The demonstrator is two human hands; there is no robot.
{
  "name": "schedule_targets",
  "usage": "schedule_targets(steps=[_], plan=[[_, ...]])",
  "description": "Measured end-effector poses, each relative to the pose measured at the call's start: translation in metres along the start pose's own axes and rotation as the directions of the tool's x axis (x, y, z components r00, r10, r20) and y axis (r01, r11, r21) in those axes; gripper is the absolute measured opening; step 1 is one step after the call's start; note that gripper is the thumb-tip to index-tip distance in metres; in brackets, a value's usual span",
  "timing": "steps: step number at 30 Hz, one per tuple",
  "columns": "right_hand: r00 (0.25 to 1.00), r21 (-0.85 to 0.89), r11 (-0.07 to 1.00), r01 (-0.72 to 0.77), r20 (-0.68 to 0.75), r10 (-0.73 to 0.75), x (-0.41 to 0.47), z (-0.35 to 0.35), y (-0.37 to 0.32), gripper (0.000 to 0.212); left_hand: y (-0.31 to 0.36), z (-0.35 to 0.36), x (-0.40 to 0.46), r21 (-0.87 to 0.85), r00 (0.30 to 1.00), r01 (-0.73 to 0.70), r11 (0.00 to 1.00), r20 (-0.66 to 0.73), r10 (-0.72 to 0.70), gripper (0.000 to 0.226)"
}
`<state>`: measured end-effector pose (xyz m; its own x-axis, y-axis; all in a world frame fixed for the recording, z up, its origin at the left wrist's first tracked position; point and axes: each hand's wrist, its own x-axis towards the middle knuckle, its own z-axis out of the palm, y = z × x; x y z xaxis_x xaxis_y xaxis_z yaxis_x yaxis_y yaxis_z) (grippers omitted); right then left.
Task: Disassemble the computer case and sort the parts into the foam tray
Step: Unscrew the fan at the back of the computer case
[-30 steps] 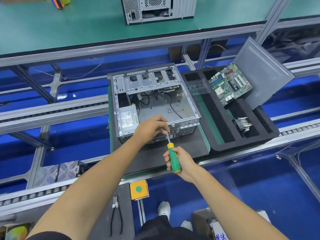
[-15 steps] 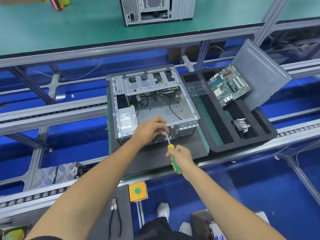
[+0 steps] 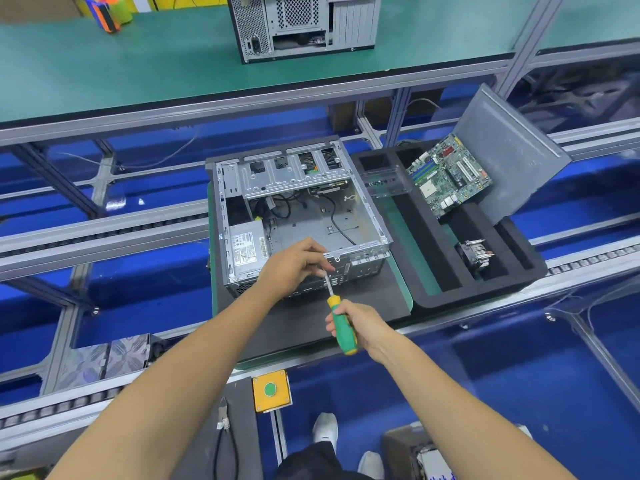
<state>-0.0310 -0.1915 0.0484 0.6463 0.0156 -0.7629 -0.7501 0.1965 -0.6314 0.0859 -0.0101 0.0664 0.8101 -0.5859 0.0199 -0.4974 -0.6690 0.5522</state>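
An open grey computer case (image 3: 304, 188) lies on a dark mat with its power supply (image 3: 246, 249) still inside at the near left. My right hand (image 3: 360, 325) grips the green and yellow handle of a screwdriver (image 3: 341, 323). Its shaft points up at the case's near rim. My left hand (image 3: 298, 265) rests on that rim with its fingers curled round the shaft's upper end. To the right sits the black foam tray (image 3: 429, 299), holding a motherboard (image 3: 450, 174), a cooler (image 3: 476, 254) and a grey side panel (image 3: 509, 157).
A second computer case (image 3: 304, 26) stands on the green bench at the back. A yellow box with a green button (image 3: 270, 390) sits below the conveyor rail, pliers (image 3: 223, 420) to its left. Blue floor shows between the metal rails.
The screwdriver's handle has drawn back a little toward me and its shaft stands steeper. My left hand stays on the case's near rim at the shaft.
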Motion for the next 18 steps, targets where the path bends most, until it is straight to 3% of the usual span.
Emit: schedule_targets(steps=[1, 5, 9, 11, 14, 18], plan=[[0.999, -0.038, 0.999, 0.023, -0.039, -0.024, -0.002, 0.003, -0.001, 0.008, -0.001, 0.001, 0.000, -0.004, 1.000, -0.006, 1.000, 0.008, 0.006, 0.035], [0.946, -0.237, 0.957, 0.169, -0.234, -0.225, -0.004, 0.010, -0.003, 0.041, 0.001, 0.001, -0.001, 0.000, 1.000, 0.007, 1.000, 0.006, -0.007, 0.033], [0.945, -0.277, 0.937, 0.211, -0.189, -0.269, -0.006, 0.011, -0.001, 0.033, 0.001, 0.001, 0.000, 0.022, 1.000, 0.017, 1.000, -0.012, -0.017, 0.022], [0.985, -0.178, 0.977, 0.119, -0.101, -0.139, -0.009, 0.009, 0.000, 0.018, 0.001, 0.001, 0.001, 0.026, 1.000, 0.021, 0.999, -0.010, -0.021, 0.023], [0.996, 0.032, 0.999, -0.013, 0.092, 0.010, -0.009, 0.002, 0.005, 0.036, 0.002, 0.000, 0.001, 0.021, 1.000, 0.026, 0.999, -0.006, -0.026, 0.023], [0.965, 0.311, 0.941, -0.131, 0.258, 0.049, -0.005, -0.007, 0.013, 0.038, 0.003, 0.000, 0.001, 0.002, 1.000, 0.028, 1.000, -0.002, -0.028, 0.021]])
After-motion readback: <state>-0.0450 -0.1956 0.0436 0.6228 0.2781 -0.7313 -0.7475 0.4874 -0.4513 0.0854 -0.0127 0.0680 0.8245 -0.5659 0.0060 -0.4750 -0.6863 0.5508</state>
